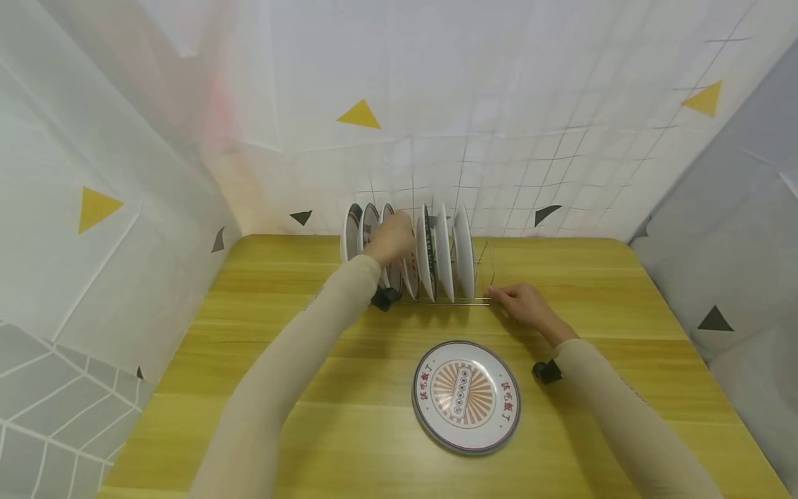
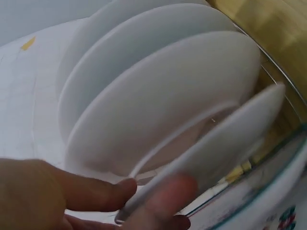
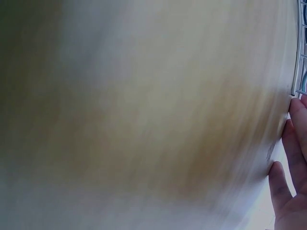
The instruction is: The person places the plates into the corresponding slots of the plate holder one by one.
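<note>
White plates with printed rims stand on edge in a wire plate rack [image 1: 483,303]. Reaching over the rack, my left hand [image 1: 394,239] pinches the rim of one plate [image 2: 216,139] between thumb and fingers. That plate leans among the others, its lower part still between the wires. My right hand [image 1: 524,303] holds the rack's front right corner by the fingertips. In the right wrist view, the fingers [image 3: 292,143] show only at the edge, close to the wires. A stack of printed plates [image 1: 466,398] lies flat in front of the rack.
The wooden table [image 1: 349,430] meets white sheeting [image 1: 499,90] at the back and sides. Standing plates [image 1: 463,253] fill the rack's middle and right, and others [image 1: 350,235] stand at its left end. A black wrist device [image 1: 547,372] hangs by the right sleeve.
</note>
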A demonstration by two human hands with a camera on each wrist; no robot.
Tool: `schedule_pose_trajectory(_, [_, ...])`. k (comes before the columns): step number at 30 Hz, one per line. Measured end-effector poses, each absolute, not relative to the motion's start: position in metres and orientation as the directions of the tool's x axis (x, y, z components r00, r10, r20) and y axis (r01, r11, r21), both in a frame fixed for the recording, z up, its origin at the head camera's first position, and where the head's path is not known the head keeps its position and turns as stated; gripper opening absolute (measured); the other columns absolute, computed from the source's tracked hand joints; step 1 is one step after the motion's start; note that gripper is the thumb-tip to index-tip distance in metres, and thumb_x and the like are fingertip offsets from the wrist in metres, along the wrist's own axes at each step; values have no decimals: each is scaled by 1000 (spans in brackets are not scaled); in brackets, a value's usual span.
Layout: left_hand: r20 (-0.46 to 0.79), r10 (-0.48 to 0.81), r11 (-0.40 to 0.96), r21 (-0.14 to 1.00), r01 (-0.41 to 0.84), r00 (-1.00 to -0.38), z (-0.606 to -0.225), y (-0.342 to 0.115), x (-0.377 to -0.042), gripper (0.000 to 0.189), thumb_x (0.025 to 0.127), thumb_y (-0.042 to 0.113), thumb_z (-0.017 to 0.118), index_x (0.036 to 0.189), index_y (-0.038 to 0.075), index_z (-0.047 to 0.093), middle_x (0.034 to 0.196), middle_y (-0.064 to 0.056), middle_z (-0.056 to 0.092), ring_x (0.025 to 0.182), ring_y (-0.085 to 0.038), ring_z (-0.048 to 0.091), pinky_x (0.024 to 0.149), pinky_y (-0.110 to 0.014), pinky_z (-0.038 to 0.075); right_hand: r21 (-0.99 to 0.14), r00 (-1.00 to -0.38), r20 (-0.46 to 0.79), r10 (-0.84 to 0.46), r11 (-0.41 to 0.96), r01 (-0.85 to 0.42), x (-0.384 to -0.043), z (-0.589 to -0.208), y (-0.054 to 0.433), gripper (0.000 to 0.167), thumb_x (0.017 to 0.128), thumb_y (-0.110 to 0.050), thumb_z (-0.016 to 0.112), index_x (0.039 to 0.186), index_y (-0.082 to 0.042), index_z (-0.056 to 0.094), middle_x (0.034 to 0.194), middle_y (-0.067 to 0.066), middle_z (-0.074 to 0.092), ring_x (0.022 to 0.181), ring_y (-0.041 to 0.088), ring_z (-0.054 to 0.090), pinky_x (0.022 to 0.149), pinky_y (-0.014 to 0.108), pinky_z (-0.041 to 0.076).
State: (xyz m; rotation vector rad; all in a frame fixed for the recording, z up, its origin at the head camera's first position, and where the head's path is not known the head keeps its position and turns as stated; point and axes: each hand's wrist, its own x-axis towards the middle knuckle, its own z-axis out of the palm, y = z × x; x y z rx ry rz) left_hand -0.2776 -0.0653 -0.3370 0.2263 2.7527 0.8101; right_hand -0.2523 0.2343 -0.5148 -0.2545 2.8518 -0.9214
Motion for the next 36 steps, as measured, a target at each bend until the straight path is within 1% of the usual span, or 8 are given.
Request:
schedule_pose_trajectory(4, [-102,225,881,445,157,-969,-338,-61,-271,29,96,-4,42,123,-13,49,86,-13,56,59,-16,50,44,-21,43,-596,-977,-67,-202,794,-123,-253,-516,234,47,100,-50,48,110,-14,76,93,10,73,86,24,60,79,40,51])
schedule_pose_trajectory(6, [-82,230,885,433,173,-970,-337,-61,-268,37,95,-4,43,130,-15,44,94,-15,58,63,-18,52,47,-22,46,-596,-977,-62,-203,793,-127,-253,-517,235,46,100,-49,48,109,-14,76,95,10,74,87,23,61,80,41,52])
schedule_pose_trajectory(10, [-105,252,848,503,167,-962,-327,-67,-263,36,94,-2,46,129,-9,43,101,-15,55,67,-19,52,51,-23,47,-595,-976,-69,-208,794,-127,-253,-517,235,46,100,-49,47,109,-14,76,102,13,74,92,26,63,85,46,53])
schedule_pose_trajectory(14, [-70,251,811,559,171,-965,-310,-79,-250,55,98,15,54,146,-2,33,129,-20,56,91,-25,63,78,-33,57,-590,-975,-79,-208,798,-122,-253,-516,236,47,101,-50,46,109,-14,76,110,17,72,101,31,64,90,50,52])
schedule_pose_trajectory(17, [-20,263,756,625,193,-965,-301,-92,-233,66,98,24,60,152,4,29,143,-18,51,113,-28,63,96,-38,54,-589,-976,-70,-206,798,-126,-252,-516,235,47,101,-49,47,108,-13,76,113,17,71,101,31,64,91,50,51])
schedule_pose_trajectory(24, [-85,440,509,844,170,-894,-323,-131,-195,53,93,28,68,138,6,52,113,-14,65,75,-25,71,62,-33,61,-586,-975,-68,-209,800,-131,-254,-514,233,49,100,-51,46,110,-14,76,111,16,72,99,30,64,89,49,52])
schedule_pose_trajectory(30, [-350,601,465,884,-41,-719,-392,-152,-185,56,93,32,68,135,-2,52,115,-21,66,91,-31,71,69,-40,62,-588,-974,-72,-215,798,-132,-253,-510,234,48,101,-49,46,111,-12,75,119,19,68,109,36,63,95,53,49])
schedule_pose_trajectory(36, [-444,616,409,886,-218,-651,-456,-151,-174,50,94,24,66,132,-5,52,113,-26,68,96,-41,70,73,-48,60,-587,-973,-98,-209,802,-113,-252,-508,235,50,101,-51,45,113,-13,74,125,20,65,117,41,59,99,55,47])
